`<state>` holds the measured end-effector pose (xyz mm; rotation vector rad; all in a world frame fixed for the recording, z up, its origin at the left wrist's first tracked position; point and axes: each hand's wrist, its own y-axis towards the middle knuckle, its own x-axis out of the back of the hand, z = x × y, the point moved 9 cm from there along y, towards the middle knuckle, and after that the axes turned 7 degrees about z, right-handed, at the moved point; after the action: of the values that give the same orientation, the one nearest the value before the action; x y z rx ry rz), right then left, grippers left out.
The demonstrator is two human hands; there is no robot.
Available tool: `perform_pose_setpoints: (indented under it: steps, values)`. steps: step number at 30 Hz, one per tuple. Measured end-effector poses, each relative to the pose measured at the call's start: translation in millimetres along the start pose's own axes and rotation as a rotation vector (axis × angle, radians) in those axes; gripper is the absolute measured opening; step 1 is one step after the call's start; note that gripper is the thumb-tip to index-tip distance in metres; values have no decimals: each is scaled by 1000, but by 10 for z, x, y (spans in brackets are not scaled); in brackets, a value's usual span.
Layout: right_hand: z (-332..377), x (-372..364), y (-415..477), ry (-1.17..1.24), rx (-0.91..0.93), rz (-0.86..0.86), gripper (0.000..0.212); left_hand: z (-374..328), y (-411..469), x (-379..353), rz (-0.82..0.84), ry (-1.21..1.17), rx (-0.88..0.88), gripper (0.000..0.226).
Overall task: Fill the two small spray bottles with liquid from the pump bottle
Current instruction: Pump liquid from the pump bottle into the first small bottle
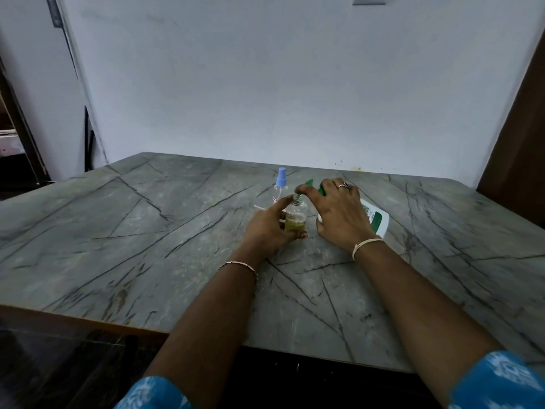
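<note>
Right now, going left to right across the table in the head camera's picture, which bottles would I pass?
Blue-capped spray bottle → open small bottle, held by the left hand → white pump bottle, gripped by the right hand.

Two spray bottles (295, 215) (280, 188), one pump bottle (376, 219)

The grey veined tabletop (147, 231) is smooth, stone-like, faintly shiny. The small uncapped spray bottle (295, 215) and the blue-capped spray bottle (280, 187) are clear glossy plastic; the white pump bottle (376, 218), smooth opaque plastic. My blue printed sleeves (495, 379) are matt cloth.
</note>
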<state>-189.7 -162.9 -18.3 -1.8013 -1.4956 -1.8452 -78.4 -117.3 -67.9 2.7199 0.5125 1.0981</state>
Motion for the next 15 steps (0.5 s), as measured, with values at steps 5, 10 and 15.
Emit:
perform_pose_setpoints:
  steps: [5, 10, 15]
  values:
    - [4, 13, -5, 9, 3, -8, 70, -16, -5, 10, -5, -8, -7, 89]
    - [-9, 1, -50, -11, 21, -1, 76, 1, 0, -3, -7, 9, 3, 91]
    - [-8, 14, -41, 6, 16, 1, 74, -12, -15, 11, -18, -1, -1, 88]
